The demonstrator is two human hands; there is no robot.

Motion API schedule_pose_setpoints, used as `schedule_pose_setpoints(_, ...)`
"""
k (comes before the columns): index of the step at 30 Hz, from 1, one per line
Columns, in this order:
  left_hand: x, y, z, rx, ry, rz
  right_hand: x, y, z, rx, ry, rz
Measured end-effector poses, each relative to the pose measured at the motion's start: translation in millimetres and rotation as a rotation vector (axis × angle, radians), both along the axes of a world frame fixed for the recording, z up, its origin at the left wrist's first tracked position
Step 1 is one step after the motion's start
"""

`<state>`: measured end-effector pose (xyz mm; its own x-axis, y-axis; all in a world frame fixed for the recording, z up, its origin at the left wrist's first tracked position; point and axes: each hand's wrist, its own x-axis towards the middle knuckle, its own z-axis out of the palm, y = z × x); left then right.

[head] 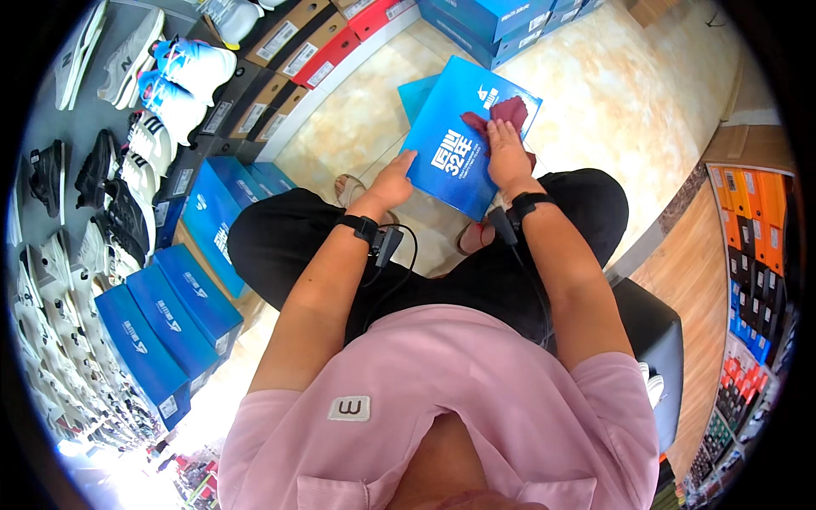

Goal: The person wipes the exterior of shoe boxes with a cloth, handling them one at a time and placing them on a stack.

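Note:
A blue cardboard shoebox (440, 137) with white lettering lies before me, its printed face up. My left hand (392, 183) is at the box's left edge, thumb and fingers against it. On the right part of the same face, my right hand (508, 155) presses a dark red cloth (515, 113) flat under its fingers. Part of the cloth hangs at the box's right edge. Under the far left side of the box a teal box or lid (415, 97) sticks out. Both wrists wear black straps with small cabled devices.
Blue shoeboxes (167, 319) stand in rows at the left, beneath shelves of sneakers (185, 70). More blue boxes (475, 25) are stacked on the tiled floor (599, 83) ahead. A black padded seat (647, 344) is at the right, with box-filled shelves (752, 217) beyond.

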<state>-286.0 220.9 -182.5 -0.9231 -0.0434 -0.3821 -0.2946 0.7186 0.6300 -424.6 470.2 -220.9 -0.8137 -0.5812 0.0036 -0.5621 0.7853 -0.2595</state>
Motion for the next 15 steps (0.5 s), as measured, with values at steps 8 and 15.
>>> schedule_pose_setpoints(8,-4.3,-3.2,2.0,0.008,-0.065,0.030,57.8,-14.3,2.8,-0.230,-0.385,0.625)
schedule_pose_setpoints(15,6.1,5.4,2.6,0.101,0.075,-0.038,2.6,4.2,35.0,-0.019,0.006,-0.178)
